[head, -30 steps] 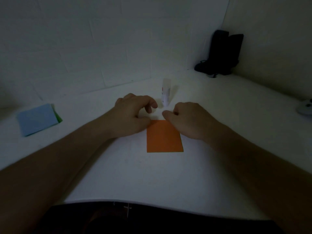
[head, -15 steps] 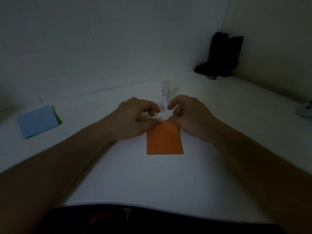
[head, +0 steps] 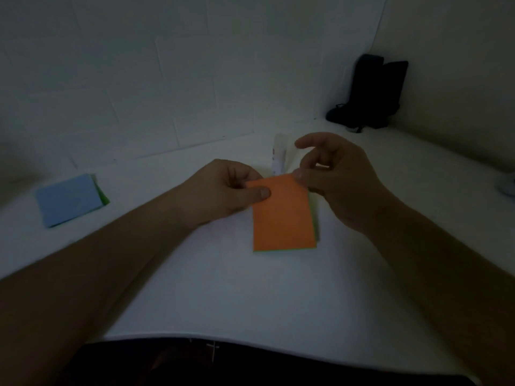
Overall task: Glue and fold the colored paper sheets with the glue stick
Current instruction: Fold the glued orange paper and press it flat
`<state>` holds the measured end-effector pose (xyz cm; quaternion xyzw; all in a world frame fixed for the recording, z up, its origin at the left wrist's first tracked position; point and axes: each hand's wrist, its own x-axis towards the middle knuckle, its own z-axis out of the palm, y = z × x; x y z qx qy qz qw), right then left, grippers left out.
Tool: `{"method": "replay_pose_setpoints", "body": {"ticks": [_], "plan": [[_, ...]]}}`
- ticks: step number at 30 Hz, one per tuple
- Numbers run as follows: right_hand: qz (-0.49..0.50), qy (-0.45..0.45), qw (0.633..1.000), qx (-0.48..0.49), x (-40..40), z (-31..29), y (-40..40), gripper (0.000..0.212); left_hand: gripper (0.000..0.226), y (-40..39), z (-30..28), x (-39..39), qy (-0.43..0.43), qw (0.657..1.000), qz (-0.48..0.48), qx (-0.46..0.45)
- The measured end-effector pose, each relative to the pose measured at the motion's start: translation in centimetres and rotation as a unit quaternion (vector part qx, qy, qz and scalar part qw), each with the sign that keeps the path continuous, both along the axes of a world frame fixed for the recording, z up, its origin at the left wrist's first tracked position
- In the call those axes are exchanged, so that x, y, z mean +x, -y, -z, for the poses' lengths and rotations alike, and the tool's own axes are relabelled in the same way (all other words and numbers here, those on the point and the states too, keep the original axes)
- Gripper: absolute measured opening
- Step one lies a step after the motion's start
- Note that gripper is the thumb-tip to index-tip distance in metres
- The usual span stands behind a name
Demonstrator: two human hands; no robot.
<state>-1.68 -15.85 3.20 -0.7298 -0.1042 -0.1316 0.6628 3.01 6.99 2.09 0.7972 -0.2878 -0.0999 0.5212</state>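
Note:
A folded orange paper [head: 284,215] with a thin green edge showing along its right and bottom sides is held tilted up over the white table [head: 250,296]. My left hand [head: 225,190] pinches its top left corner, thumb on top. My right hand [head: 334,174] pinches the top right corner, with its other fingers raised and loosely curled. The white glue stick [head: 279,154] stands upright just behind the paper, between my two hands, untouched.
A stack of paper sheets [head: 69,200], light blue on top with green beneath, lies at the left. A black object [head: 373,93] stands in the far right corner against the wall. A pale object [head: 508,185] is at the right edge.
The orange paper lay flat under both hands a second ago; its far edge is now lifted off the table, pinched at both corners. My right hand has risen.

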Motion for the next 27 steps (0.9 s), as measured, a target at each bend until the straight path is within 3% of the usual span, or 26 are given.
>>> {"method": "replay_pose_setpoints", "body": {"ticks": [3,6,7,11,16,19,21,23,27], "plan": [[0.02,-0.025,0.998,0.062,0.0,-0.2,0.2,0.038,0.009,-0.2,0.1,0.1,-0.035,0.999,0.008,-0.037],[-0.006,-0.122,0.988,0.095,-0.3,0.0,-0.4,0.043,0.008,-0.2,0.2,0.3,-0.046,0.996,-0.002,-0.079],[-0.016,-0.146,0.986,0.083,-0.3,0.2,-0.6,0.044,0.009,-0.2,0.2,0.4,-0.049,0.995,-0.011,-0.091],[-0.04,-0.138,0.99,-0.012,-0.4,0.7,-0.9,0.013,0.008,-0.5,0.3,1.1,-0.089,0.981,-0.05,-0.168],[-0.014,-0.142,0.99,0.015,-0.3,0.7,-1.4,0.006,0.049,-0.9,0.4,0.6,-0.146,0.959,-0.03,-0.24],[-0.001,-0.157,0.987,0.038,-0.1,0.0,-2.7,0.008,0.061,-1.3,0.0,0.2,-0.208,0.955,-0.059,-0.204],[0.006,-0.157,0.987,0.044,0.1,-0.8,-3.9,0.013,0.048,-2.1,-1.0,0.0,-0.216,0.957,-0.092,-0.17],[0.022,-0.155,0.986,0.055,0.7,-1.9,-5.5,0.017,0.034,-3.4,-2.4,-0.2,-0.214,0.949,-0.134,-0.19],[0.007,-0.137,0.99,0.044,2.8,-3.9,-10.2,0.022,0.035,-7.7,-4.5,-1.0,-0.156,0.932,-0.212,-0.248]]}}
